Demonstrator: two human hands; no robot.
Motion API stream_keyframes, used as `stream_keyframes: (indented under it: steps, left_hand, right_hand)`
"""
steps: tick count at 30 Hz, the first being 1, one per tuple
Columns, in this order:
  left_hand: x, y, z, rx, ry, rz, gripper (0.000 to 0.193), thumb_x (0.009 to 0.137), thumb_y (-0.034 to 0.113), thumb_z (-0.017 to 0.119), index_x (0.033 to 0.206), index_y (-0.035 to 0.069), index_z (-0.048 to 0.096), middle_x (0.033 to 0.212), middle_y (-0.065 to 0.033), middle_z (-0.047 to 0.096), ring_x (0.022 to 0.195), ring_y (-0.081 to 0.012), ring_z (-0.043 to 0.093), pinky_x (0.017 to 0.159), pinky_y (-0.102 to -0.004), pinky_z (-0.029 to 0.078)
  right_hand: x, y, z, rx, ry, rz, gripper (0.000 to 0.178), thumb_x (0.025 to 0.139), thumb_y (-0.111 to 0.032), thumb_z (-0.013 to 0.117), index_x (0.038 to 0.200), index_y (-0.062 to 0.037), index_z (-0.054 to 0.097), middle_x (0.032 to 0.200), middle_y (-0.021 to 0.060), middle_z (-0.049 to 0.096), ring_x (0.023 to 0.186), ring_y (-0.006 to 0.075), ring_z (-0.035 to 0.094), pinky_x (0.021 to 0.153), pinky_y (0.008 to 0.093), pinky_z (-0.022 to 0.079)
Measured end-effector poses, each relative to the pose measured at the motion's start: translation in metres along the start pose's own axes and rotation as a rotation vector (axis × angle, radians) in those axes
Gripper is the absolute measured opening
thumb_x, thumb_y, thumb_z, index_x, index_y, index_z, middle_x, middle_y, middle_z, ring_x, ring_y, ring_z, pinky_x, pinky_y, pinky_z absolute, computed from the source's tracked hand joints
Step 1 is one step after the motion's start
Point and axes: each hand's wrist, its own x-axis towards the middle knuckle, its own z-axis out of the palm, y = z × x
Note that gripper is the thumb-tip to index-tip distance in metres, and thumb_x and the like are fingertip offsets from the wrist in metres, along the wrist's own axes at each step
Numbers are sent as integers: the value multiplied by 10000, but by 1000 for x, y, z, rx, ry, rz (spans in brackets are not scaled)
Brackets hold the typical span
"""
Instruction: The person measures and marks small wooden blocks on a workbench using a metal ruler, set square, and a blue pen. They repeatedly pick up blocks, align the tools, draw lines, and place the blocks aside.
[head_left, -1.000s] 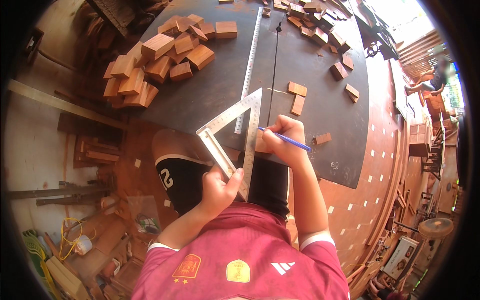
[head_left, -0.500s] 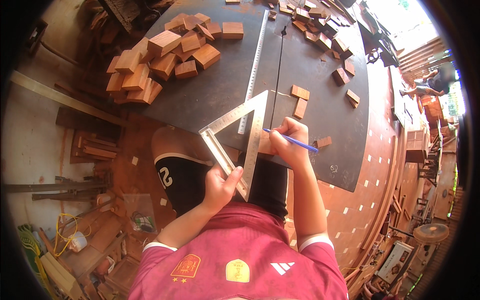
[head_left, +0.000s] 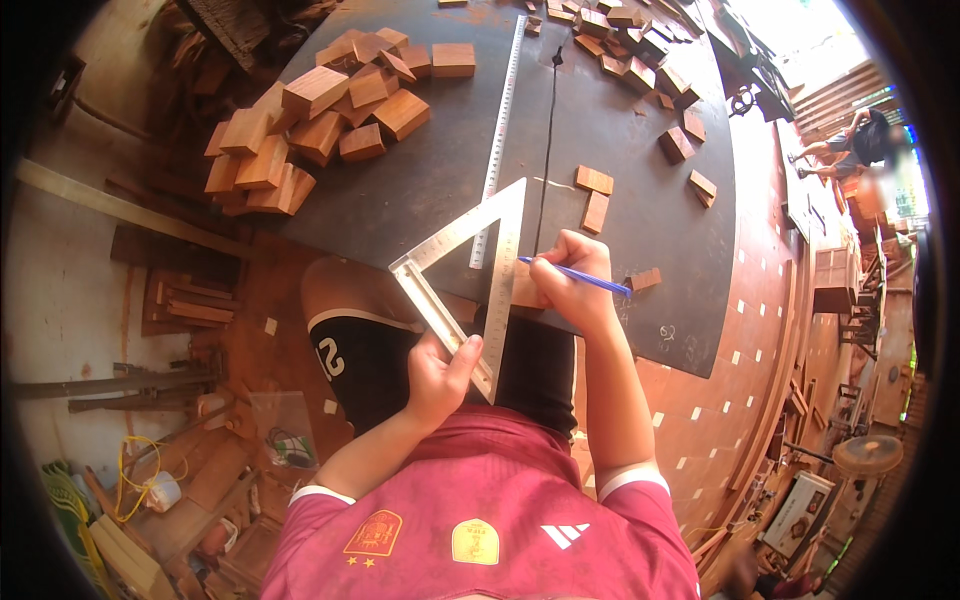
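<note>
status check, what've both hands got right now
Left hand grips metal triangle square. Right hand holds blue pen, tip at square's edge over small wood block. Nothing blocking.

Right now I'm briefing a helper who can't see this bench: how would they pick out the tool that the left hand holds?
Start at the big dark worktop. At its near edge, the left hand holds a flat metal triangular square, its point reaching onto the top. Unlike the long straight steel ruler beyond it, it is an open three-sided frame.
</note>
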Motion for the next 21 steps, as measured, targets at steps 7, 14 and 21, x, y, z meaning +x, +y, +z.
stream_keyframes:
  steps: [7,14,21]
  left_hand:
    - [-1,4,1,11,5,5,86,987,74,665,986,-8,640,794,-3,659,721,-59,577,652,-250,471]
    - [-2,6,1,21,11,8,99,981,73,676,960,-21,654,785,-13,675,711,-59,586,632,-253,470]
    - [-2,6,2,54,30,15,114,978,87,688,952,-22,663,784,-20,684,709,-64,594,635,-254,477]
  right_hand:
    - [1,7,2,-35,30,-2,263,791,-54,725,649,-11,508,636,42,625,561,37,524,452,261,410]
    - [0,2,3,-34,23,11,288,782,-59,735,632,-11,494,614,22,601,591,31,495,469,266,401]
    - [-11,2,1,-152,-40,-40,316,766,-73,742,586,-10,490,567,11,550,595,32,451,475,272,388]
